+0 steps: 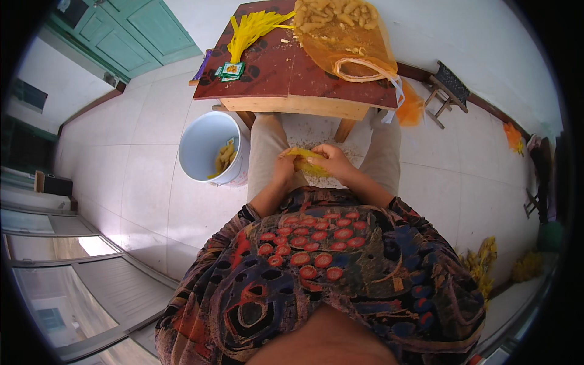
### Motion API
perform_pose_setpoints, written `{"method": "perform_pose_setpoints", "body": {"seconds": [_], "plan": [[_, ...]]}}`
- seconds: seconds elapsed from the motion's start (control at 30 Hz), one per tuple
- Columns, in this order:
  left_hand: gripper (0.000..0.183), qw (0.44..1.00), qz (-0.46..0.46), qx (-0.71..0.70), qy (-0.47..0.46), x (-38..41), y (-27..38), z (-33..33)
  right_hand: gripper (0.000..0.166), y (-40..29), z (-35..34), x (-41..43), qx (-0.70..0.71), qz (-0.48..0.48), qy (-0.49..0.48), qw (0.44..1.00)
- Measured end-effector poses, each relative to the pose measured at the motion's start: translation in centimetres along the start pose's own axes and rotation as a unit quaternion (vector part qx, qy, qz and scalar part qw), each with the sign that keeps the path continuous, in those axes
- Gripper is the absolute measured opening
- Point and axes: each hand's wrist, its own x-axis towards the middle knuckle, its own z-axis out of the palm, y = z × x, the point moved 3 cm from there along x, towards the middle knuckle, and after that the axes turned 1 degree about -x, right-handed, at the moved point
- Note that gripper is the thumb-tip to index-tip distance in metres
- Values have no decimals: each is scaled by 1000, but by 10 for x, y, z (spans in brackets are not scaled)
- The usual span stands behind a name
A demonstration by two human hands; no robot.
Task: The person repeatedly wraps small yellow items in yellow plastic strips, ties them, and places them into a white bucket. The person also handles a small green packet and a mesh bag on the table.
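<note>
My left hand (284, 165) and my right hand (333, 160) are between my knees, both gripping a yellow mesh net bag (311, 165) stretched between them. Whether anything lies inside the net is too small to tell. In front of me, flat yellow mesh sleeves (255, 28) fan out on a dark red table (269, 68), with green and white labels (232, 69) at their near end. An orange mesh sack (351, 50) lies at the table's right side, its far part covered with knobbly ginger roots (335, 13). Crumbs and small pieces are scattered beside it.
On the floor left of my leg stands a white bucket (191, 153) with yellow-netted ginger (224, 157) inside. A small folding stool (447, 93) is by the right wall. Orange netting (410, 105) hangs beside the table. Debris lies on the floor tiles between my feet.
</note>
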Motion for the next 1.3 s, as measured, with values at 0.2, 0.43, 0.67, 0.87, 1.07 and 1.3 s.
{"method": "perform_pose_setpoints", "body": {"seconds": [0.2,0.43,0.67,0.87,1.07,1.3], "plan": [[16,946,-127,-270,-125,7,-15,-12,26,16,-12,8,-273,-159,47,948],[11,986,-36,76,-145,-22,11,25,15,13,-22,9,-316,-186,121,923],[14,984,19,153,-85,5,-13,2,17,18,-15,15,-49,-98,76,991],[22,997,43,-59,-12,5,5,1,20,9,-8,7,-193,-177,34,965],[21,926,-66,-266,-259,16,-16,-15,15,10,-10,9,-290,-138,42,946],[14,953,120,249,-121,-12,14,19,13,23,-27,16,-187,-211,211,936]]}}
